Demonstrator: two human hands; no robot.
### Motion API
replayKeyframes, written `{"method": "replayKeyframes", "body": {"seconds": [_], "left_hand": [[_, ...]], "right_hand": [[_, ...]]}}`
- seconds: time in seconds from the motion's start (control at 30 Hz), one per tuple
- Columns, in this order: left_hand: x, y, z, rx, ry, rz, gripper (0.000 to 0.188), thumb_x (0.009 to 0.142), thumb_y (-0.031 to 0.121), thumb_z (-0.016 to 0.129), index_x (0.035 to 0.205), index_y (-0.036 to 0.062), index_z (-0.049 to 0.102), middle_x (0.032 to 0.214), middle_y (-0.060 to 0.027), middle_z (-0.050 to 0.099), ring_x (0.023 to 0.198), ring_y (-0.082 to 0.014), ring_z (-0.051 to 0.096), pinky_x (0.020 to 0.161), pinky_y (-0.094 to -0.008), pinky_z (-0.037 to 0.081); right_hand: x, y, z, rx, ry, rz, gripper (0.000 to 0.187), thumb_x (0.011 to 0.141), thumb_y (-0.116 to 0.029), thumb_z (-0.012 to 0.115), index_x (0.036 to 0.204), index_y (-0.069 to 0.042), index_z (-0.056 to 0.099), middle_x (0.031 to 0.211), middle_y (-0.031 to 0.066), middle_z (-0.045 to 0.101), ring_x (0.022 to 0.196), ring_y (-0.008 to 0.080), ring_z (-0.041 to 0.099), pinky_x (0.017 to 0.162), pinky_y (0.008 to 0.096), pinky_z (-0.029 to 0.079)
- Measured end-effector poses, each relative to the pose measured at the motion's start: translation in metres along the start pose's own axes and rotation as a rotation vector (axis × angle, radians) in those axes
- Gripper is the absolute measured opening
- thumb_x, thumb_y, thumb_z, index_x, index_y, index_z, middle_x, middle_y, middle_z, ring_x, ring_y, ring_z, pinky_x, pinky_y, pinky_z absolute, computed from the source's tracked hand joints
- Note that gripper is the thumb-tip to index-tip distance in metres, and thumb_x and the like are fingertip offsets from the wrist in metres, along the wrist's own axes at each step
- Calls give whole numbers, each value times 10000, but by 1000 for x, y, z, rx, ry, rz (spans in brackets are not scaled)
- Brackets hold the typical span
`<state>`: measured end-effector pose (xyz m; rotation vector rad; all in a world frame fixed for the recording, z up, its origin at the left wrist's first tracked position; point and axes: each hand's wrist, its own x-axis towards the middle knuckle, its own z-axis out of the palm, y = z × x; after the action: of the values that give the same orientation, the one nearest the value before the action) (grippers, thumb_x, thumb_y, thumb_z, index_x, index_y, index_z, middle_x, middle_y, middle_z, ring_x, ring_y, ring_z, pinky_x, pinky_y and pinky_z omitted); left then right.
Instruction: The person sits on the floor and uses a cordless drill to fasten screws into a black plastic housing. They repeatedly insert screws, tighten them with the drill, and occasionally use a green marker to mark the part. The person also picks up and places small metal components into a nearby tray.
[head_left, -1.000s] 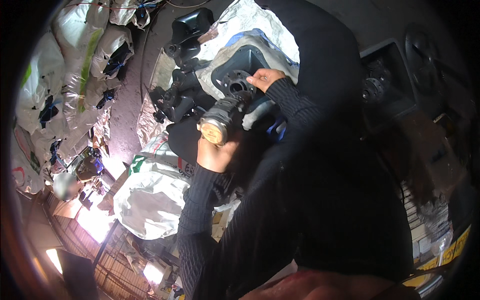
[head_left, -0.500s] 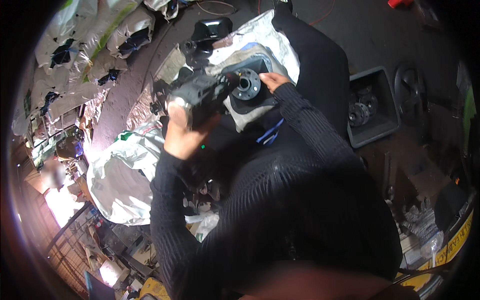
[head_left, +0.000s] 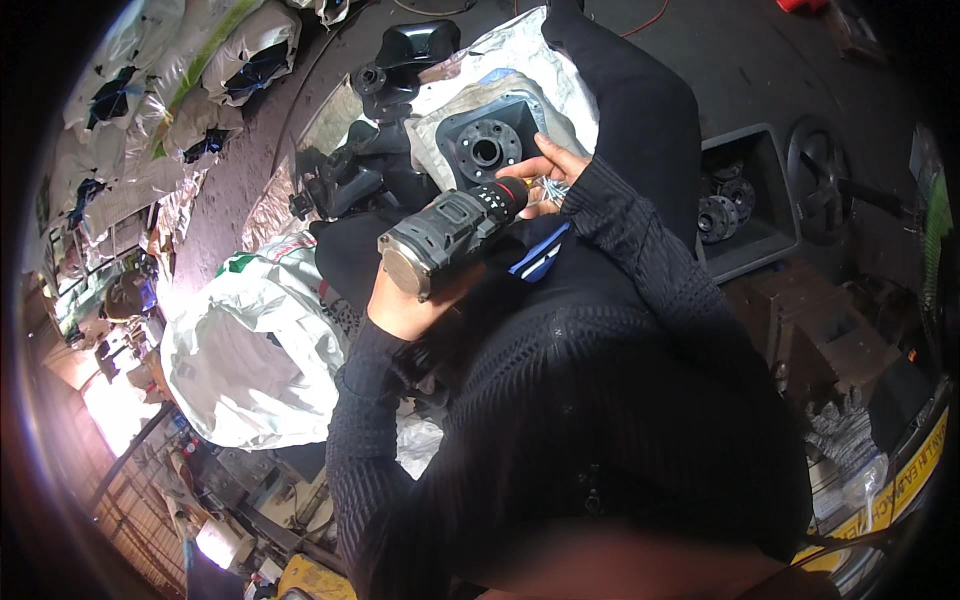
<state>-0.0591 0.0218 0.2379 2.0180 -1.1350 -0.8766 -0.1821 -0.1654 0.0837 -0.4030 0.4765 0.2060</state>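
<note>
Black round flange (head_left: 487,130), sitting face-up in a dark squarish housing (head_left: 525,112) out in front of the body, with a grey-beige cloth (head_left: 424,142) around it and a white sack (head_left: 577,90) poking out beyond that. Ring of small holes around the face, big bore in the middle. No real long axis to the flange, then, but plenty to the cordless drill (head_left: 440,235): slanting from butt end at lower left to chuck at upper right, pointing toward the right hand (head_left: 562,165) and passing just below the flange rather than at it. Flange ahead of both hands: up and left of the right, up and right of the left hand (head_left: 405,308). Right one clearly nearer, fingers just beside the flange's lower right edge; touching or not, can't tell. As for grip: left wrapped around the drill, most fingers hidden under the tool. Right half curled, only slightly open, holding a few silver screws (head_left: 550,187) (or similar thin bits) right by the drill's tip. Off to the right, a grey tub (head_left: 780,165) with more flanges (head_left: 718,218) inside. Over left, some black moulded parts (head_left: 415,45).
</note>
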Motion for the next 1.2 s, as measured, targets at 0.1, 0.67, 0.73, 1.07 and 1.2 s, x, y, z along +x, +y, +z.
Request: {"method": "replayKeyframes", "body": {"seconds": [0.1,0.67,0.73,1.07,1.2], "left_hand": [[1,0,-2,81,-26,25,434,713,131,771,1100,14,613,1060,-132,646,970,-267,630,854,-362,487],[-12,-8,-33,-37,-117,-230,391,739,141,772,1089,38,631,1055,-112,645,973,-255,623,843,-352,482],[-8,-8,-34,53,-132,-74,436,731,114,761,1128,29,604,1088,-122,634,998,-269,615,859,-360,479],[42,-19,-45,161,-59,-104,436,720,69,730,1132,9,602,1078,-140,642,1006,-261,623,876,-349,482],[58,-30,-44,173,-71,-165,456,732,97,735,1153,9,585,1090,-134,645,998,-260,632,874,-345,484]], "right_hand": [[-1,0,0,16,-42,-25,704,979,-535,275,1224,77,523,1100,186,626,874,214,666,755,307,585],[1,2,-12,-161,40,26,207,910,-167,614,1043,-8,606,829,22,606,728,70,594,638,214,548],[6,0,-15,-192,5,67,231,914,-190,610,1060,-11,606,806,7,584,693,55,567,605,206,528],[38,20,-44,-43,500,-156,354,974,-298,507,1235,-70,574,604,-94,361,437,5,262,379,191,246],[56,26,-45,-214,630,-145,318,898,-302,638,1125,-80,651,525,-93,393,376,14,269,351,207,229]]}}
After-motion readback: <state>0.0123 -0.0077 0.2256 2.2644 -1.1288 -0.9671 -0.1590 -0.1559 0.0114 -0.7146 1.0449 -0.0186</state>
